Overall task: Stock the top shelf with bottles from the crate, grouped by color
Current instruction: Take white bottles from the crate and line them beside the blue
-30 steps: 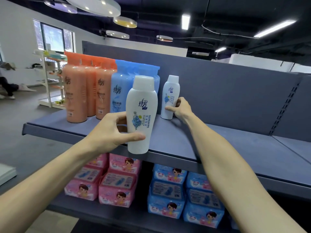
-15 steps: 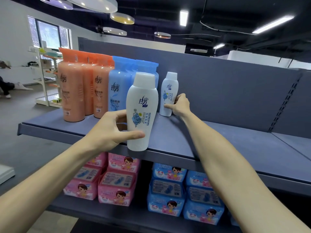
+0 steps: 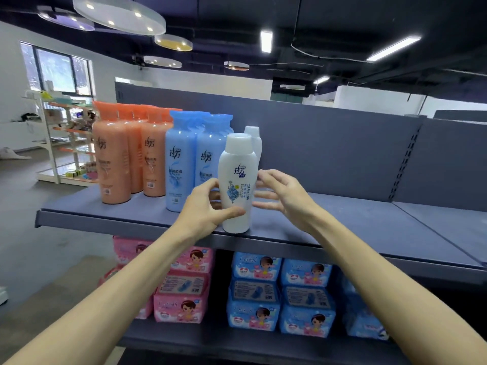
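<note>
A white bottle (image 3: 238, 185) stands upright near the front edge of the grey top shelf (image 3: 342, 227). My left hand (image 3: 204, 209) grips its lower half, thumb across the front. My right hand (image 3: 283, 196) hovers just right of it with fingers spread, holding nothing. A second white bottle (image 3: 254, 139) stands directly behind, mostly hidden. To the left stand blue bottles (image 3: 181, 164) and, farther left, several orange bottles (image 3: 113, 159). The crate is out of view.
The shelf's grey back panel (image 3: 329, 143) rises behind the bottles. Right of the white bottles the shelf runs on bare. Pink packs (image 3: 181, 296) and blue packs (image 3: 279, 293) fill the shelf below. A small display rack (image 3: 60, 143) stands far left.
My left hand has set the white bottle down on the shelf in front of the rear one. My right hand has let go of the rear white bottle and come forward, open.
</note>
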`<state>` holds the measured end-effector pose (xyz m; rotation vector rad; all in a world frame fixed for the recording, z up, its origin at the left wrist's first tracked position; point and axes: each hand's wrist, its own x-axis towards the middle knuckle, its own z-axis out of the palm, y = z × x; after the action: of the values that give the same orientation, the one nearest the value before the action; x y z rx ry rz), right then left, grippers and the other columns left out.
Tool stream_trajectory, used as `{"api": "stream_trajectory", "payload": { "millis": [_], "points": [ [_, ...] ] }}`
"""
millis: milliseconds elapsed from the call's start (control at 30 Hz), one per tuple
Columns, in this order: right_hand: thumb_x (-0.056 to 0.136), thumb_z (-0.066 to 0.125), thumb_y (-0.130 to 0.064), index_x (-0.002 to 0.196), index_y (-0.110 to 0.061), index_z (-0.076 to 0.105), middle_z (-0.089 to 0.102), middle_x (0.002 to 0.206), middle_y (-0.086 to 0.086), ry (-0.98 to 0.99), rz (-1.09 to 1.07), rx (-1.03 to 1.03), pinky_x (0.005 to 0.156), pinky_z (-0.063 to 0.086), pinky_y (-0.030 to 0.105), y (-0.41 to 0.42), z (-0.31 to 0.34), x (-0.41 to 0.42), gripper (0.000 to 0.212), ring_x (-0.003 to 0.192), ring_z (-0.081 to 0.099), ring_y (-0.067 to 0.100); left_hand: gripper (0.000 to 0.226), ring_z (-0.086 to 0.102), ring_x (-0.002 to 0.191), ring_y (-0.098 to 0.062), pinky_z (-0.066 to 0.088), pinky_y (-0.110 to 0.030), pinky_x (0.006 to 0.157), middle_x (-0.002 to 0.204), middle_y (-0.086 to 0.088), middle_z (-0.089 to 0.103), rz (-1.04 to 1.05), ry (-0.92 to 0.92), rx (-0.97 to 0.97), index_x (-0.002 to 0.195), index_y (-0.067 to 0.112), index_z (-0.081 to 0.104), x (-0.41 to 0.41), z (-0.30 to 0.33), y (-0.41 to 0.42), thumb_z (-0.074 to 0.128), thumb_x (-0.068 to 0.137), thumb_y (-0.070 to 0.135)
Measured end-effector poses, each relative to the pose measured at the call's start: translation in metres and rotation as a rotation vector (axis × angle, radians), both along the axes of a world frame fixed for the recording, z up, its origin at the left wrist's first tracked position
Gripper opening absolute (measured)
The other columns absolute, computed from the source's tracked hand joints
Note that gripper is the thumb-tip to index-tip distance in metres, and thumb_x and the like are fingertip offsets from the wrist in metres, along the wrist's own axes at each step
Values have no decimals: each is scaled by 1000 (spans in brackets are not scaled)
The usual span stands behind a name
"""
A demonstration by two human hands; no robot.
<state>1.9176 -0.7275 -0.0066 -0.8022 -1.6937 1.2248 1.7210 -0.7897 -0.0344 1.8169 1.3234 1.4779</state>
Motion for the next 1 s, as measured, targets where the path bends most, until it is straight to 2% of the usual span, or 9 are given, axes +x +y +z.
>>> {"api": "stream_trajectory", "payload": {
  "millis": [67, 167, 367, 467, 533, 667, 733, 833, 1000],
  "points": [
    [94, 67, -30, 122, -9, 64, 72, 117, 5, 17, -11, 42, 88, 59, 43, -16, 5, 12, 35, 109, 70, 22, 50, 70, 92, -5, 56, -22, 84, 104, 5, 73, -13, -33, -14, 111, 15, 64, 11, -1, 6, 89, 68, 17],
    [87, 76, -21, 117, -11, 65, 74, 113, 2, -36, -85, 115, 86, 60, 40, -24, 7, 24, 34, 105, 71, 17, 46, 70, 92, -5, 56, -22, 85, 102, 5, 73, -22, -19, -22, 108, 15, 66, 25, 0, 13, 89, 68, 18],
    [73, 88, -29, 109, -19, 66, 74, 106, -6, -197, -286, 243, 82, 62, 39, -11, -6, 22, 43, 97, 72, 12, 40, 66, 96, -3, 53, -24, 85, 99, 12, 73, 28, 22, -23, 105, 23, 70, 43, -1, 20, 87, 69, 30],
    [73, 88, -25, 108, -17, 65, 75, 106, -4, -188, -260, 227, 80, 62, 39, 5, -6, 20, 42, 97, 72, 14, 41, 66, 86, -4, 48, -7, 70, 100, 8, 73, 138, 81, -12, 108, 20, 70, 46, -1, 24, 86, 71, 31],
    [73, 89, -24, 107, -16, 65, 75, 105, -3, -187, -248, 220, 80, 62, 39, 20, -5, 13, 42, 97, 72, 16, 44, 64, 83, -5, 43, -3, 62, 103, 2, 72, 209, 105, -7, 113, 16, 68, 47, 0, 28, 84, 73, 28],
    [76, 87, -19, 110, -11, 63, 75, 107, 0, -151, -212, 194, 80, 62, 37, 47, -5, 2, 43, 100, 72, 17, 54, 64, 99, -9, 40, -9, 74, 117, -1, 68, 247, 106, -23, 125, 14, 61, 44, -3, 32, 82, 76, 23],
    [77, 86, -17, 111, -8, 62, 74, 107, 2, -129, -211, 183, 80, 62, 38, 61, -6, -2, 43, 99, 72, 18, 59, 64, 98, -9, 41, -13, 78, 120, -1, 67, 234, 111, -25, 129, 16, 59, 40, -7, 32, 81, 76, 25],
    [76, 86, -16, 108, -8, 62, 74, 107, 5, -111, -228, 172, 80, 62, 40, 81, -7, -9, 41, 100, 72, 21, 61, 64, 94, -7, 43, -15, 78, 122, 0, 65, 209, 102, -39, 133, 19, 57, 36, -11, 31, 79, 77, 26],
    [76, 86, -14, 109, -8, 62, 73, 109, 7, -91, -259, 147, 81, 62, 40, 108, -7, -17, 41, 102, 71, 23, 61, 66, 104, -7, 44, -11, 79, 125, 1, 63, 138, 111, -45, 136, 24, 53, 33, -11, 30, 77, 79, 27]
  ]
}}
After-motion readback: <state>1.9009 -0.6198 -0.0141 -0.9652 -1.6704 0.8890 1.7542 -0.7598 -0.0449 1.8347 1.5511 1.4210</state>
